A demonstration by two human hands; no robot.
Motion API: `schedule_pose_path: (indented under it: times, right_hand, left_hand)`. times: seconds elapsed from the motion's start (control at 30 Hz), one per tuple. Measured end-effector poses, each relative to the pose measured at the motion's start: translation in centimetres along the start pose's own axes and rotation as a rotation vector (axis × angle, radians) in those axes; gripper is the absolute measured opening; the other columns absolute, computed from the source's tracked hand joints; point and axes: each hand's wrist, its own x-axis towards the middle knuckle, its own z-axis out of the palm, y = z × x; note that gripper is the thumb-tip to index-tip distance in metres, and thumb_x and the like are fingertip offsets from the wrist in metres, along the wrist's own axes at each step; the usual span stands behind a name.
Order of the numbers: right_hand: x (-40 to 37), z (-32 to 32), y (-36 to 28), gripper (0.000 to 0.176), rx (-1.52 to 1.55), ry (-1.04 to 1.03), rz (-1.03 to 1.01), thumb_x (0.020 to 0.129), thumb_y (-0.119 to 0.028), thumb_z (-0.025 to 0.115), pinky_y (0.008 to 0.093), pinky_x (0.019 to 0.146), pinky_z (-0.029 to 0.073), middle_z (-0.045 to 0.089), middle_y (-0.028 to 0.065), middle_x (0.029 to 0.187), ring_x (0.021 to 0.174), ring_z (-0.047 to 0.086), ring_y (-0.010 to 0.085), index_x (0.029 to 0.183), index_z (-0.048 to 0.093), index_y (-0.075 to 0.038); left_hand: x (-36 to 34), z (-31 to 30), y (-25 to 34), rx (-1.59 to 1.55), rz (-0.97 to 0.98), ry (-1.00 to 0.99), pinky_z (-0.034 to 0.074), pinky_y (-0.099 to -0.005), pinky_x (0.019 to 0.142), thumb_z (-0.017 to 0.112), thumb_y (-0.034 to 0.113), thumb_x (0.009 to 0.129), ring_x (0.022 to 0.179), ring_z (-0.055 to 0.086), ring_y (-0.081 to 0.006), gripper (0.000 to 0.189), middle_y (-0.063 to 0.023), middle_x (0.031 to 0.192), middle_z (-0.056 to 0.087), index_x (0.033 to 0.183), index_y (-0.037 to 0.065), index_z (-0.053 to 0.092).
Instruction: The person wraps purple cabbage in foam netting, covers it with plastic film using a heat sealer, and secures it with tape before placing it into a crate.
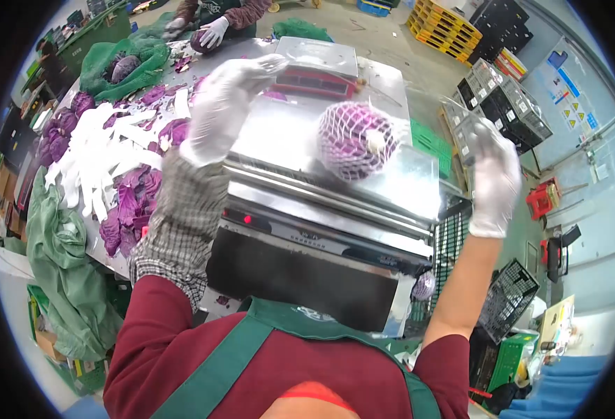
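A purple cabbage [358,140] in a white foam net rests on the shiny metal top of a wrapping machine [286,129], between my hands. My left hand [227,105], in a whitish glove and a checked oversleeve, is raised left of the cabbage, its fingers bent and pressed together near the scale. On the far right my right hand [494,181], also gloved, is lifted beside the machine with its fingers drawn together. Faint clear streaks show by its fingertips; whatever either hand pinches is too blurred to make out. Neither hand touches the cabbage.
A red-and-silver scale [318,66] stands behind the machine. White foam nets [98,160] and purple leaves [136,199] cover the left table. Across it, a co-worker's gloved hands [213,33] hold a cabbage. Black crates [510,105] are stacked at right; another netted cabbage [424,286] sits lower right.
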Motion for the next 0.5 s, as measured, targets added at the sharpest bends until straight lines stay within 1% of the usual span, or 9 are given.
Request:
schedule_pose_path:
  times: [0.07, 0.13, 0.17, 0.2, 0.23, 0.27, 0.33, 0.43, 0.5]
  right_hand:
    - [4.2, -2.0, 7.4, 0.016, -0.326, 0.008, -0.02, 0.086, -0.01, 0.049, 0.0312, 0.085, 0.044, 0.062, 0.0113, 0.097, 0.09, 0.058, 0.0187, 0.087, 0.061, 0.0]
    - [4.3, -4.4, 13.0, 0.016, -0.859, -0.279, -0.032, 0.086, -0.012, 0.05, 0.0277, 0.081, 0.041, 0.061, 0.0063, 0.095, 0.088, 0.054, 0.015, 0.091, 0.062, -0.003]
    - [3.3, -3.1, 13.5, 0.025, -0.568, -0.307, 0.309, 0.086, -0.015, 0.054, 0.0293, 0.087, 0.04, 0.057, 0.0072, 0.107, 0.099, 0.052, 0.0164, 0.107, 0.058, -0.003]
    - [2.5, -3.0, 14.2, 0.045, -0.48, -0.421, 0.374, 0.088, -0.017, 0.052, 0.0323, 0.1, 0.034, 0.048, 0.0119, 0.124, 0.116, 0.045, 0.0204, 0.128, 0.041, 0.0]
    - [2.1, -2.5, 13.5, 0.075, -0.501, -0.596, 0.46, 0.08, -0.028, 0.064, 0.0345, 0.108, 0.022, 0.031, 0.0148, 0.14, 0.13, 0.029, 0.0234, 0.138, 0.024, -0.002]
    - [1.8, -1.4, 12.3, 0.101, -0.482, -0.723, 0.415, 0.067, -0.021, 0.077, 0.0377, 0.107, 0.024, 0.031, 0.0146, 0.14, 0.129, 0.03, 0.0245, 0.142, 0.012, -0.006]
    - [1.3, -1.5, 12.6, 0.111, -0.481, -0.791, 0.334, 0.059, -0.021, 0.083, 0.0368, 0.107, 0.024, 0.03, 0.0138, 0.141, 0.129, 0.03, 0.0237, 0.142, 0.01, -0.006]
    - [1.3, -1.9, 16.0, 0.111, -0.222, -0.607, 0.454, 0.058, -0.017, 0.083, 0.035, 0.106, 0.026, 0.029, 0.0125, 0.141, 0.129, 0.03, 0.0219, 0.142, 0.012, -0.004]
    - [1.6, -1.0, 15.5, 0.084, -0.381, -0.521, 0.385, 0.073, -0.03, 0.071, 0.0322, 0.1, 0.033, 0.042, 0.0106, 0.13, 0.119, 0.041, 0.0197, 0.137, 0.026, -0.001]
  left_hand:
    - [2.2, 0.0, -3.8, 0.569, -0.143, -0.114, 0.034, -0.0356, 0.102, 0.051, 0.024, 0.089, 0.115, 0.049, -0.0249, 0.032, -0.0177, 0.121, 0.053, 0.111, 0.001, 0.055]
    - [1.5, -1.0, -9.7, 0.317, -0.388, -0.229, 0.033, -0.0335, 0.102, 0.06, 0.029, 0.083, 0.12, 0.044, -0.0256, 0.057, -0.0161, 0.13, 0.046, 0.129, 0.001, 0.041]
    - [1.5, 0.1, -8.8, 0.666, -0.388, -0.373, 0.032, -0.0343, 0.102, 0.066, 0.033, 0.077, 0.123, 0.041, -0.0266, 0.072, -0.0163, 0.133, 0.043, 0.133, 0.001, 0.033]
    - [1.5, 1.4, -7.2, 1.014, -0.389, -0.51, 0.031, -0.0351, 0.103, 0.071, 0.036, 0.071, 0.125, 0.038, -0.0276, 0.088, -0.0165, 0.135, 0.039, 0.137, 0.001, 0.025]
    - [1.8, 2.3, -5.8, 1.185, -0.422, -0.605, 0.026, -0.0379, 0.106, 0.079, 0.039, 0.059, 0.127, 0.034, -0.031, 0.109, -0.0214, 0.136, 0.035, 0.139, -0.001, 0.016]
    - [1.9, 1.9, -6.6, 1.169, -0.356, -0.615, 0.026, -0.0385, 0.106, 0.08, 0.04, 0.056, 0.127, 0.034, -0.0321, 0.114, -0.0231, 0.136, 0.034, 0.14, -0.001, 0.015]
    - [1.9, 1.2, -8.7, 1.138, -0.216, -0.634, 0.026, -0.0397, 0.106, 0.083, 0.041, 0.05, 0.128, 0.033, -0.0342, 0.122, -0.0264, 0.136, 0.032, 0.14, 0.0, 0.011]
    - [2.4, 1.7, -10.7, 0.491, -0.392, -0.46, 0.034, -0.038, 0.101, 0.079, 0.019, 0.061, 0.123, 0.039, -0.03, 0.11, -0.0238, 0.137, 0.032, 0.142, 0.004, 0.005]
    - [1.8, 2.0, -11.6, 0.075, -0.491, -0.329, 0.038, -0.0374, 0.098, 0.074, 0.01, 0.069, 0.118, 0.046, -0.0287, 0.103, -0.0224, 0.137, 0.034, 0.142, 0.005, 0.002]
